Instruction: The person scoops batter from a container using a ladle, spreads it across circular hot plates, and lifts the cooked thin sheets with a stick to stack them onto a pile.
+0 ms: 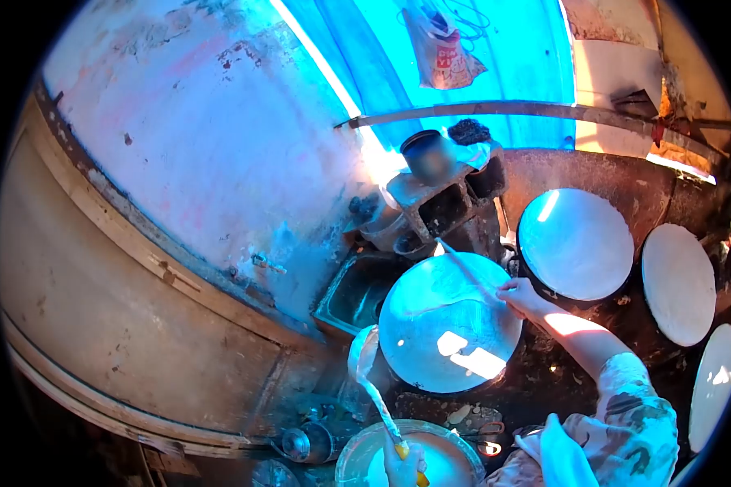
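My right hand (pixel 521 296) is closed on the end of a thin flat stick (pixel 469 272), which reaches across the far part of a large round pale surface (pixel 430 341). A curved line in the pale layer runs near the stick. At the bottom, my left hand (pixel 404 464) grips the yellow handle of a ladle (pixel 376 395). The ladle's whitish bowl points up, beside the left edge of the round surface. Below my left hand is a wide bucket (pixel 351 450) holding pale liquid.
More round pale surfaces (pixel 577 243) (pixel 679 284) stand to the right. Concrete blocks (pixel 443 209) with a dark pot (pixel 429 158) are behind, near a basin (pixel 345 296). A metal jug (pixel 296 443) lies left of the bucket.
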`<act>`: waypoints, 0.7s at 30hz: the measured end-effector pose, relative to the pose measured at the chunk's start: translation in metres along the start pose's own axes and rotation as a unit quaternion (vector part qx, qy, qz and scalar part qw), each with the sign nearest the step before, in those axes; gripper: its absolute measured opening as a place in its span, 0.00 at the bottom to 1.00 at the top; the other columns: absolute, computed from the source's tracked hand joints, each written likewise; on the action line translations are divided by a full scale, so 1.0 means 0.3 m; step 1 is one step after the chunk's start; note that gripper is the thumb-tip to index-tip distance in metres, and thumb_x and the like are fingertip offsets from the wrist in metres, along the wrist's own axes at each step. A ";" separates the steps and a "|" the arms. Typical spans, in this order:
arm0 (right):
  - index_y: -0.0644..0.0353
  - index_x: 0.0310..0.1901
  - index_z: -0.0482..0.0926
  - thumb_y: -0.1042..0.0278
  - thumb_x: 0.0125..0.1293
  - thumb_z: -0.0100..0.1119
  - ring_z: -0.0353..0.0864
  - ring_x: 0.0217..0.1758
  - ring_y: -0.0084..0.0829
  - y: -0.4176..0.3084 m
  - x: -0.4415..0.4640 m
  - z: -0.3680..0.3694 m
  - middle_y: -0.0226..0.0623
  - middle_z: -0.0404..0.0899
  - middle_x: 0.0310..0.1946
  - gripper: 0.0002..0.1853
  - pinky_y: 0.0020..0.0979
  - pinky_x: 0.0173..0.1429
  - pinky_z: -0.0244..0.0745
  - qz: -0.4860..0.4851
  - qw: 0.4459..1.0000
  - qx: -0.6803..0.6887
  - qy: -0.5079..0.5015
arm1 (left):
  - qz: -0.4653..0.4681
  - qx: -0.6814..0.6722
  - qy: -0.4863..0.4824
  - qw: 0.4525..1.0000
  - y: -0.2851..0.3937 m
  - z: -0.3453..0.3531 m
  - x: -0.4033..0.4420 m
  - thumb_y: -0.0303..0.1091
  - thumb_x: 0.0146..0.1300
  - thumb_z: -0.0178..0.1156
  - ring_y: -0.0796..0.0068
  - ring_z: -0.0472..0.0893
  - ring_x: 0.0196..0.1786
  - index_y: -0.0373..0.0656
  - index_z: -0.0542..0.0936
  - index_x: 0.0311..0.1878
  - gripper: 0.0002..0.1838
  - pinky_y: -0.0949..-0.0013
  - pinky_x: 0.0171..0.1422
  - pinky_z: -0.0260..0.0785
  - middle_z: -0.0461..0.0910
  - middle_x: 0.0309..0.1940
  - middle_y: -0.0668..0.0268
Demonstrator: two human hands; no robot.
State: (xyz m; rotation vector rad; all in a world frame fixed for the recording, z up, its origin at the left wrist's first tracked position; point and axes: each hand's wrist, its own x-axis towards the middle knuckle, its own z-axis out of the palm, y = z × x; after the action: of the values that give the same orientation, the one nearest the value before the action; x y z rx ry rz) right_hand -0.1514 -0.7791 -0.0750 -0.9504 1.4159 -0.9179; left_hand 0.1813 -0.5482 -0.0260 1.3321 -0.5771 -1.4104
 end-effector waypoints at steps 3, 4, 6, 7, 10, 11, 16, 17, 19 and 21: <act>0.61 0.41 0.79 0.60 0.50 0.67 0.68 0.16 0.19 0.115 0.044 0.094 0.30 0.74 0.20 0.18 0.23 0.19 0.62 0.003 0.996 -0.023 -0.089 | -0.061 -0.080 -0.004 0.995 -0.037 -0.011 -0.020 0.22 0.58 0.51 0.81 0.65 0.14 0.44 0.62 0.61 0.26 0.78 0.14 0.58 0.69 0.23 0.66; 0.59 0.41 0.79 0.59 0.53 0.65 0.70 0.19 0.19 0.182 0.035 0.083 0.30 0.75 0.23 0.17 0.23 0.22 0.63 0.013 0.974 0.074 -0.214 | -0.073 -0.097 0.001 0.993 -0.043 -0.015 -0.026 0.23 0.58 0.51 0.81 0.65 0.14 0.44 0.62 0.60 0.25 0.78 0.14 0.58 0.68 0.22 0.66; 0.60 0.42 0.79 0.61 0.56 0.63 0.65 0.14 0.17 0.075 -0.069 0.037 0.29 0.74 0.19 0.14 0.21 0.17 0.57 0.019 0.961 0.031 -0.274 | -0.084 -0.124 0.009 0.989 -0.048 -0.025 -0.035 0.24 0.59 0.50 0.81 0.64 0.14 0.45 0.63 0.59 0.23 0.77 0.14 0.58 0.68 0.22 0.67; 0.60 0.41 0.80 0.62 0.56 0.62 0.63 0.12 0.17 -0.003 -0.091 -0.018 0.29 0.73 0.17 0.14 0.21 0.15 0.54 0.099 0.935 0.026 -0.339 | -0.084 -0.134 0.015 0.987 -0.045 -0.033 -0.042 0.24 0.59 0.50 0.81 0.64 0.14 0.45 0.63 0.58 0.22 0.77 0.14 0.58 0.68 0.22 0.67; 0.62 0.33 0.81 0.66 0.54 0.65 0.61 0.10 0.15 -0.006 0.012 -0.043 0.26 0.68 0.12 0.09 0.20 0.13 0.51 -0.028 0.990 -0.004 -0.137 | -0.092 -0.157 0.034 0.983 -0.036 -0.064 -0.083 0.26 0.61 0.49 0.81 0.64 0.13 0.45 0.64 0.57 0.20 0.77 0.13 0.57 0.67 0.21 0.68; 0.62 0.33 0.81 0.66 0.54 0.65 0.62 0.10 0.16 -0.037 0.002 -0.022 0.26 0.68 0.12 0.09 0.20 0.13 0.51 -0.046 0.992 0.030 -0.117 | -0.096 -0.165 0.041 0.981 -0.039 -0.077 -0.101 0.26 0.61 0.49 0.81 0.63 0.13 0.45 0.64 0.56 0.19 0.77 0.13 0.57 0.67 0.21 0.68; 0.63 0.40 0.79 0.69 0.55 0.64 0.59 0.09 0.17 -0.013 -0.071 -0.027 0.26 0.68 0.13 0.12 0.20 0.12 0.49 0.104 0.943 0.013 -0.316 | -0.094 -0.193 0.054 0.975 -0.043 -0.099 -0.123 0.29 0.63 0.47 0.80 0.63 0.12 0.45 0.66 0.53 0.15 0.76 0.12 0.56 0.66 0.19 0.69; 0.63 0.41 0.80 0.70 0.55 0.64 0.59 0.09 0.17 -0.027 -0.078 -0.074 0.26 0.68 0.13 0.12 0.20 0.12 0.49 0.142 0.932 0.013 -0.334 | -0.095 -0.199 0.060 0.973 -0.034 -0.097 -0.128 0.29 0.63 0.47 0.80 0.63 0.12 0.45 0.66 0.53 0.14 0.76 0.12 0.56 0.66 0.19 0.69; 0.64 0.41 0.80 0.71 0.56 0.62 0.60 0.09 0.17 -0.053 -0.036 -0.131 0.29 0.68 0.12 0.11 0.21 0.12 0.49 0.060 0.963 -0.050 -0.257 | -0.094 -0.211 0.068 0.971 -0.029 -0.103 -0.138 0.31 0.64 0.47 0.80 0.62 0.12 0.45 0.67 0.51 0.13 0.76 0.12 0.56 0.65 0.19 0.69; 0.63 0.38 0.79 0.70 0.55 0.63 0.60 0.09 0.17 -0.069 0.049 -0.098 0.28 0.68 0.12 0.10 0.21 0.12 0.49 0.004 0.982 0.000 -0.191 | -0.094 -0.223 0.075 0.967 -0.018 -0.101 -0.142 0.32 0.65 0.46 0.80 0.62 0.12 0.46 0.68 0.50 0.11 0.75 0.12 0.55 0.65 0.18 0.70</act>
State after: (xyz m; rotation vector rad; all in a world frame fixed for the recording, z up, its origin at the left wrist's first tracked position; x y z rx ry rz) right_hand -0.1804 -0.7999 -0.0595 -1.0563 1.0904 -0.6851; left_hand 0.1992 -0.4990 -0.0215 1.1324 -0.0225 -1.4688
